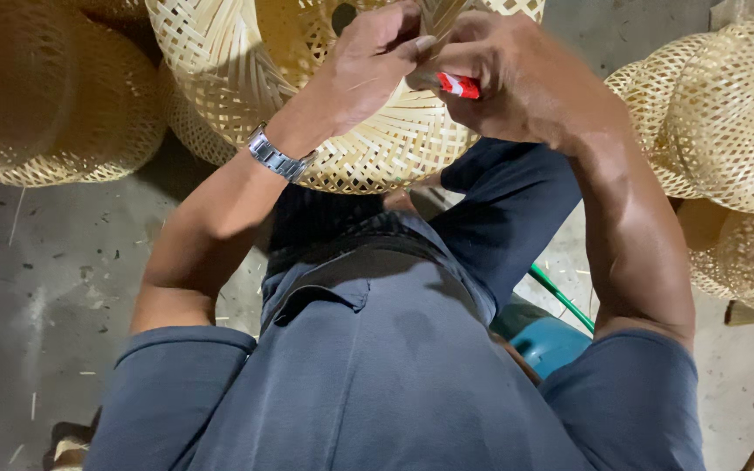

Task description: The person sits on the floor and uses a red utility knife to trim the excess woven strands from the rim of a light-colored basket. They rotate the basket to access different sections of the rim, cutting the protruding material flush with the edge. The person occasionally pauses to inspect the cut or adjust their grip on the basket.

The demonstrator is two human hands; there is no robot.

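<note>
The woven bamboo basket [368, 131] rests on the person's lap, against the dark blue trousers [499, 209], and everything else here is placed from it. It lies tipped over, its rounded, dome-like body bulging toward the camera and downward, while its opening faces up and away, toward the top edge of the view; its long axis therefore runs roughly from the lap upward and away, though the far end is cut off by the frame. Its skin is pale straw-coloured bamboo strip, plaited in a tight diagonal lattice on the flanks and loosening into an open lattice with small gaps near the lower curve; a dark hole shows inside near the top. The left hand [373, 57], with a metal wristwatch [277, 157] on its wrist, lies over the basket's upper front, fingers curled and pinching at a strip near the rim. The right hand [508, 78] meets it there from the basket's right, closed around a small red-and-white tool [458, 85], of which only a short end shows, so its kind cannot be told. To the basket's left sit darker woven baskets [54, 96] on the grey concrete floor [37, 288]; to its right stand more pale woven baskets [726, 113]. Below the basket, beside the person's thigh, a blue stool [547, 342] shows.
</note>
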